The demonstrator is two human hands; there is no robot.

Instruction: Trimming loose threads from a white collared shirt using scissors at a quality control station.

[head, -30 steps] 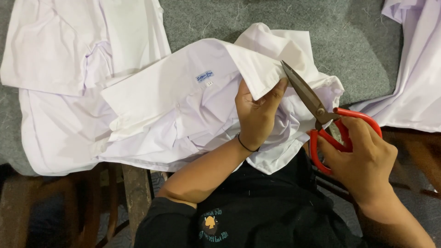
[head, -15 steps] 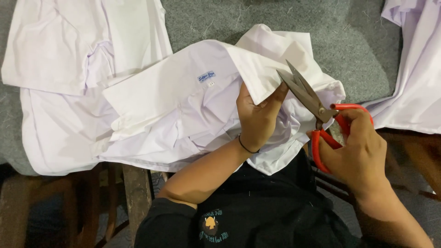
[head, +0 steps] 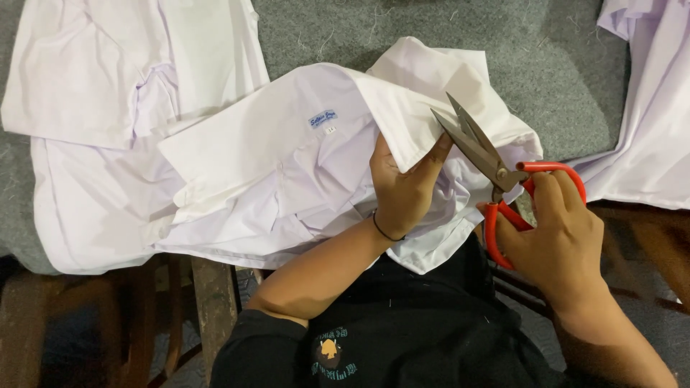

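Note:
A white shirt (head: 287, 179) with a small blue label at the collar lies crumpled on the grey-covered table (head: 431, 29). My left hand (head: 402, 187) grips a folded edge of the shirt near its collar, thumb on top of the cloth. My right hand (head: 560, 237) holds red-handled scissors (head: 496, 172), fingers through the loops. The metal blades are slightly apart and point up-left, their tips at the cloth edge just above my left thumb.
More white garments lie at the upper left (head: 108, 72) and along the right edge (head: 647, 108). Wooden bench legs (head: 208, 302) show below the table's front edge. My dark top (head: 402, 338) fills the bottom middle.
The scissors have shifted slightly left toward the cloth edge, and the blades have opened a little. My left hand keeps its grip on the shirt.

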